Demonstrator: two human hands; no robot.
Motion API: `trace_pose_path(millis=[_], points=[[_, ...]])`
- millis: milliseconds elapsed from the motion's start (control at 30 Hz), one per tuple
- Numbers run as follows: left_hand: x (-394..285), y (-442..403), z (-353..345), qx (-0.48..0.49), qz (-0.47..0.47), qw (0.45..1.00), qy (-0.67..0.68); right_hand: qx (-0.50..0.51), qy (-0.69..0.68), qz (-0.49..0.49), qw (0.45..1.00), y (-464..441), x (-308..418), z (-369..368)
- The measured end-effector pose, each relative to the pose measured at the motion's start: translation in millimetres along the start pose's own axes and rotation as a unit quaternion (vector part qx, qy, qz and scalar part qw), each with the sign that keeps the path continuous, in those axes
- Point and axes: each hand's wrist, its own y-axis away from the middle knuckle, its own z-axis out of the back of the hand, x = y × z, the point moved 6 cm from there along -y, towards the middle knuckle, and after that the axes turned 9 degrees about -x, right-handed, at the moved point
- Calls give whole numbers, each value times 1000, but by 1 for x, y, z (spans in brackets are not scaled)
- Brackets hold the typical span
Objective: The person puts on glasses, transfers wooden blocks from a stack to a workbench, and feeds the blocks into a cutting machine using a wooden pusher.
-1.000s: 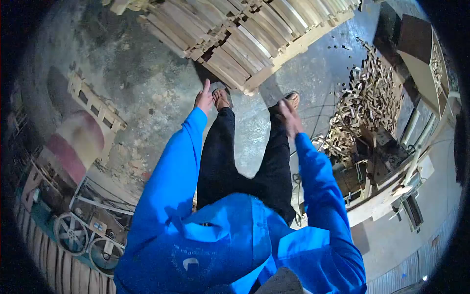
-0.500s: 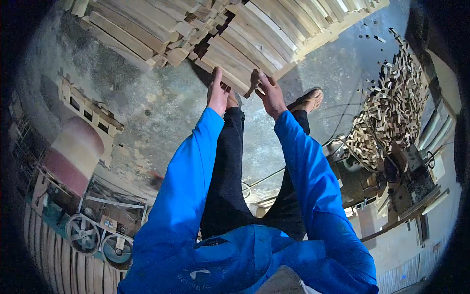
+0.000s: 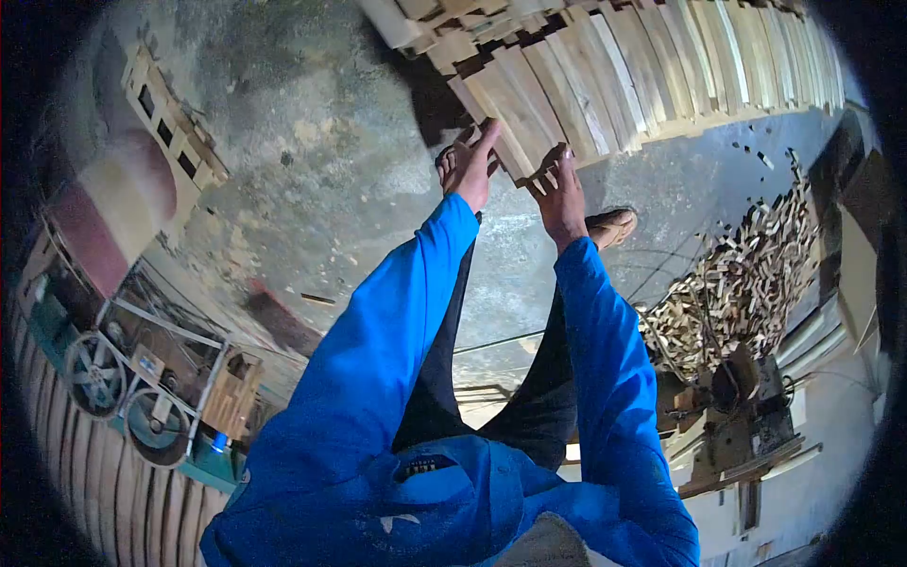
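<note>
A stack of pale wooden planks (image 3: 567,85) lies in front of me, its near corner between my hands. My left hand (image 3: 465,175) is at the long outer side of the nearest plank, with one digit stretched up along it and the other fingers curled low. At the planks' near end is my right hand (image 3: 561,200), its fingers bent around the corner. Both hands appear to grip the planks, though the fingertips are partly hidden under the edge. My sandalled foot (image 3: 612,227) stands to the right, just beyond my right wrist.
A heap of small wood offcuts (image 3: 737,283) covers the floor at the right, beside a dark machine (image 3: 737,406). On the left are a slotted wooden frame (image 3: 170,123), a curved red and cream panel (image 3: 118,203) and a machine with spoked wheels (image 3: 94,373).
The view has turned, so the stack and both hands appear farther right. My hands remain at the stack's near corner, the left on its side and the right at its end.
</note>
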Motion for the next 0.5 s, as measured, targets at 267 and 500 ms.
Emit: trace_pose_path(millis=[267,500], points=[[3,-1,5,5,-26,1000,-2,-10,-16,15,1000,-6,-6,-10],[18,-16,6,49,-10,995,88,-20,-16,11,1000,-9,-12,-2]])
